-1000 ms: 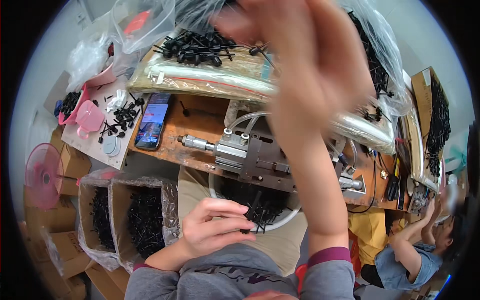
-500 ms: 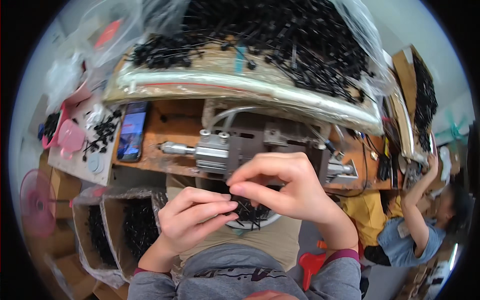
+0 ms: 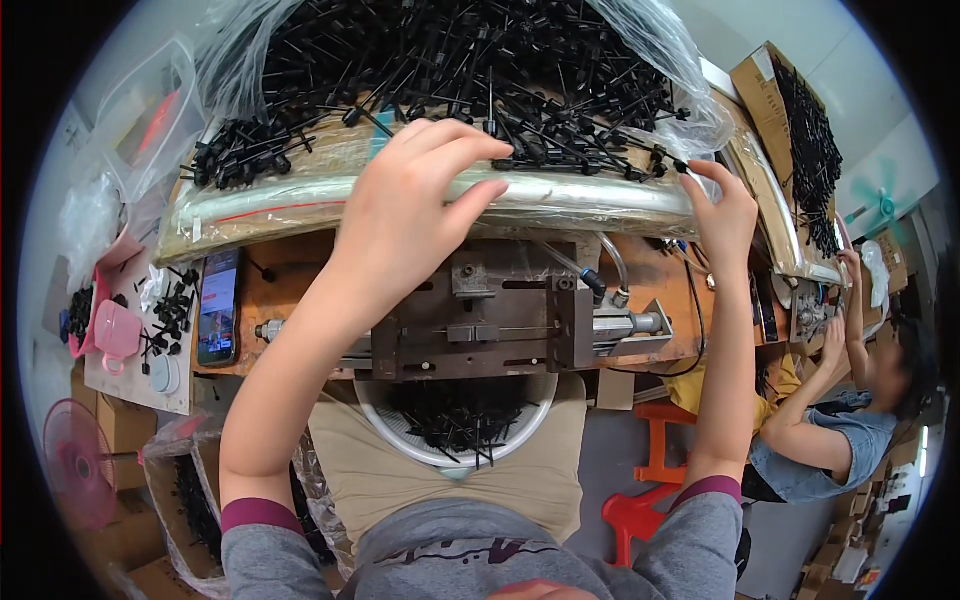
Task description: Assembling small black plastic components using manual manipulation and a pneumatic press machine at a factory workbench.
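A large heap of thin black rods with knobbed heads (image 3: 560,90) lies on the plastic-wrapped cardboard at the far side. My left hand (image 3: 415,190) reaches over the wrapped front edge of that cardboard. Its thumb and fingers are apart, with nothing between them, close to the heap's near side. At the heap's right end, my right hand (image 3: 725,215) has thumb and forefinger closed at the knob of one black rod (image 3: 680,167). Below my forearms, a white basket (image 3: 549,412) rests on my lap and holds several more black rods.
A dark metal fixture with air cylinders (image 3: 470,330) sits on the wooden bench (image 3: 270,300). A phone (image 3: 218,300) and a pink container (image 3: 117,330) are to the left. At the right, a co-worker (image 3: 830,440) sits near a red stool (image 3: 635,515).
Both hands have moved up from above the basket and spread apart to the heap. My left hand has opened; my right has closed on a rod. The view has shifted somewhat.
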{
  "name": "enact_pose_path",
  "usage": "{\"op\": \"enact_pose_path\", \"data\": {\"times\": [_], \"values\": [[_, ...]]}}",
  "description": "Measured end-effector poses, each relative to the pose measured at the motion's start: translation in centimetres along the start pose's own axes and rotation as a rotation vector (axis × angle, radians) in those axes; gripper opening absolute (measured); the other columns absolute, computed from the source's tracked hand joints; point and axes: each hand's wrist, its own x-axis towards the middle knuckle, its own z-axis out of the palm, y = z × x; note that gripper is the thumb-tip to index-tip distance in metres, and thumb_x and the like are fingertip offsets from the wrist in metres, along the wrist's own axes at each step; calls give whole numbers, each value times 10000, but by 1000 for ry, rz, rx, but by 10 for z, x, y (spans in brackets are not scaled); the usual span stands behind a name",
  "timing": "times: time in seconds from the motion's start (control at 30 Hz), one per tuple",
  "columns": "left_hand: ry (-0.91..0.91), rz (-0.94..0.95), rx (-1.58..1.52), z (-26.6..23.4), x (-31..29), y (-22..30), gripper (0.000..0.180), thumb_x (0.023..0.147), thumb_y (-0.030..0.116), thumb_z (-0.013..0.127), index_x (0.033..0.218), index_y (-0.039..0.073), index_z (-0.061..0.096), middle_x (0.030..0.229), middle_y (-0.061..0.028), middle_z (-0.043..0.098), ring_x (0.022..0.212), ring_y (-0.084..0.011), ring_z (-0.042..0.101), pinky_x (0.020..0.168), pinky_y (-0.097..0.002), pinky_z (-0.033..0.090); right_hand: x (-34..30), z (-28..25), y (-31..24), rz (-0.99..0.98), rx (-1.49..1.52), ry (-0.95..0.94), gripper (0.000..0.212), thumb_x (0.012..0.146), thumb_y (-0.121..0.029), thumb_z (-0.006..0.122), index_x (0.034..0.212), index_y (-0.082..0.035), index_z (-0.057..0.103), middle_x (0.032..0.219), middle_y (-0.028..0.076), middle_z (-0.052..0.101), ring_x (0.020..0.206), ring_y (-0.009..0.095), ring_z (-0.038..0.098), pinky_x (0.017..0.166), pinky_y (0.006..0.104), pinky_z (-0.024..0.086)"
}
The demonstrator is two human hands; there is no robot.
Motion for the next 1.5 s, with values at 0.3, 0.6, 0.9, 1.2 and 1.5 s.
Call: {"op": "enact_pose_path", "data": {"times": [0.3,0.6,0.9,1.2,1.5], "values": [[-105,-99,142,57,36,-25,279,765,301,788,925,77,745,969,-44,612,976,-233,546,849,-346,478,25,17,-92,-238,270,-255,104,787,-133,739,859,-60,719,834,71,638,830,260,630,761,369,490],[-140,-506,-582,-13,15,2,204,836,116,746,1007,10,712,965,-45,689,937,-104,637,790,-245,507,56,49,-111,-247,58,-396,246,763,-265,780,836,-33,746,744,93,611,686,235,609,646,368,484],[-246,-78,-158,-25,-98,65,274,723,43,791,975,-1,691,1184,-169,667,971,-282,689,805,-335,567,53,56,-114,-383,87,-443,137,773,-120,739,822,-5,685,805,97,629,715,226,646,666,338,511],[-322,-76,54,4,-150,69,265,736,62,762,975,-11,676,1250,-165,638,806,-228,679,710,-313,547,-5,15,-137,-335,304,-219,179,774,-3,675,944,-31,631,842,92,658,748,263,663,685,309,529],[-422,-134,134,6,-139,67,233,723,75,755,936,23,676,1268,-144,635,634,-181,631,615,-285,516,-61,-32,-147,-77,772,-493,449,818,-124,709,1197,78,578,1242,197,566,1087,270,617,962,379,471]]}}
